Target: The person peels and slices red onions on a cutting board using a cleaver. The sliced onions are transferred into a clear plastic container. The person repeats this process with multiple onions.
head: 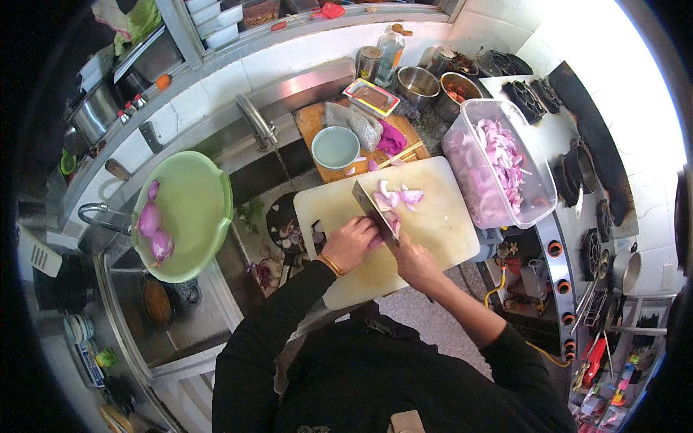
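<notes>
My right hand [418, 265] grips the handle of a cleaver [373, 210], its broad blade standing on edge on a white plastic cutting board [444, 233]. Fingers curled, my left hand [352, 246] presses a piece of red onion [375, 242] against the near side of the blade. Beyond the blade lie cut onion slices [403, 196]. Right of the board stands a clear plastic tub [533, 178] heaped with sliced red onion [498, 157]. A light green basin [200, 216] on the left holds several peeled onions [150, 219].
The board's left part overhangs a steel sink [243, 238] with onion scraps inside; water runs from its faucet [257, 122]. Behind, a wooden board [311, 122] bears a bowl of liquid [335, 147], a magenta cloth [391, 138] and chopsticks [400, 155]. Gas burners [590, 254] line the right.
</notes>
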A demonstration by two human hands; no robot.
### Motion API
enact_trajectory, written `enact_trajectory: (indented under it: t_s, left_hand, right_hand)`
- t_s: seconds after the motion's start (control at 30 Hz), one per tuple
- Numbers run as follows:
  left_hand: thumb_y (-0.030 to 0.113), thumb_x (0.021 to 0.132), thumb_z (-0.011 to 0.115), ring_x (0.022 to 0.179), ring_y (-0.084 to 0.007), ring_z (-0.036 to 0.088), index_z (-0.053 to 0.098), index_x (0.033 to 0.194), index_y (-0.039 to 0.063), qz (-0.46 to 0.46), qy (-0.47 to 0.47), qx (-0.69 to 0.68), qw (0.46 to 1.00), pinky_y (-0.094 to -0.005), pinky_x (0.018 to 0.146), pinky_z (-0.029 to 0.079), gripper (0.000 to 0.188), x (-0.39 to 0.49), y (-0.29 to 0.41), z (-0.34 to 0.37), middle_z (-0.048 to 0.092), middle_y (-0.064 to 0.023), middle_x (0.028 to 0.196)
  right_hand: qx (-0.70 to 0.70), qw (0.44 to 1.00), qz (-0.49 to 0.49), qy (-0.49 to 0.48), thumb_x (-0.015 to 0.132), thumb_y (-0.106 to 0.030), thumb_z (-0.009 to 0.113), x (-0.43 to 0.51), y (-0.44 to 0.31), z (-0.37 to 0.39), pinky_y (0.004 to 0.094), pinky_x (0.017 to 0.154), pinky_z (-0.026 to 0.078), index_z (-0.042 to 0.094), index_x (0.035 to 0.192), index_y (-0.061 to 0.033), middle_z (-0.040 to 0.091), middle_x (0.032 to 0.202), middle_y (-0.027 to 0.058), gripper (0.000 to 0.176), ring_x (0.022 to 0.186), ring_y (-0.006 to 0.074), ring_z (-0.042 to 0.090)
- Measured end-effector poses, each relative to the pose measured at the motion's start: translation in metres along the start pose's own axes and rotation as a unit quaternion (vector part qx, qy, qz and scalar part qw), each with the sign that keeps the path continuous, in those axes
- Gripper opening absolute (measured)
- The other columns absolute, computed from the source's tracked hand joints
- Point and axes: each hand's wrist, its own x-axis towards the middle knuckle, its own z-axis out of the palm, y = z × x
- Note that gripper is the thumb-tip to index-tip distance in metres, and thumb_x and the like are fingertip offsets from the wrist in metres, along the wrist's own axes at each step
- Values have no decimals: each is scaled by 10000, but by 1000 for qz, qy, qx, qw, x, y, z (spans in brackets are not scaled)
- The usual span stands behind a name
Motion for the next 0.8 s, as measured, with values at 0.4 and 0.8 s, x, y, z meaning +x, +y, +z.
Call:
enact_trajectory:
  t_s: [0.4,0.8]
  left_hand:
    - [159,753,733,1072,-270,558,630,1073,54,5,11,7,1000,-367,801,553,351,-10,-4,1,589,-61,1107]
    - [154,769,727,1047,-305,562,624,1057,41,9,65,-19,998,-387,827,542,326,-17,-9,7,586,-99,1095]
  right_hand:
    - [-37,999,-28,-15,942,-144,506,-12,-20,-25,575,642,489,456,1077,36,636,737,303,231,689,496,627]
    - [-17,1000,-21,-15,959,-166,509,-12,-26,-32,596,654,464,456,1037,31,623,744,328,218,722,515,612]
